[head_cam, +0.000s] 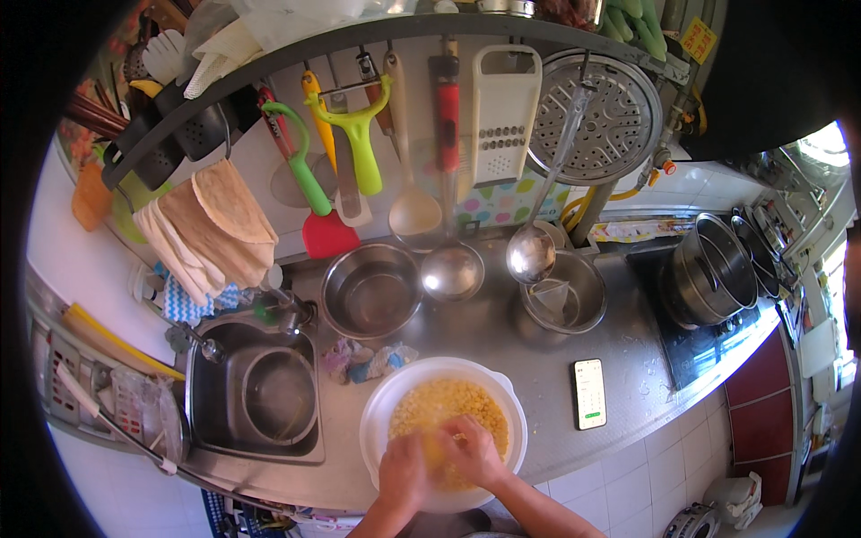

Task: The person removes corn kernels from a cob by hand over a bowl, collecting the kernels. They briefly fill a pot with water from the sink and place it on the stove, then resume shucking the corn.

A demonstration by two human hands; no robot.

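Observation:
A white plastic basin point(377, 410) stands at the front edge of the steel counter, with a layer of loose yellow kernels, seemingly corn, point(464, 397) in it. Both hands are over the basin. My left hand point(403, 471) is at its lower left and my right hand point(471, 450) at its lower middle, with fingers bent. Between them is something yellow and blurred point(436, 452); whether one hand or both grip it cannot be told. The fingers of my left hand are blurred as well.
Left is a sink point(202, 403) with a metal bowl point(252, 393). Crumpled cloths point(366, 362) lie behind the basin, near a steel bowl point(329, 296). A phone point(590, 397) lies at right, before a steel pot point(599, 313). Ladles point(452, 272) hang above; a cooktop point(686, 363) holds pots point(713, 269).

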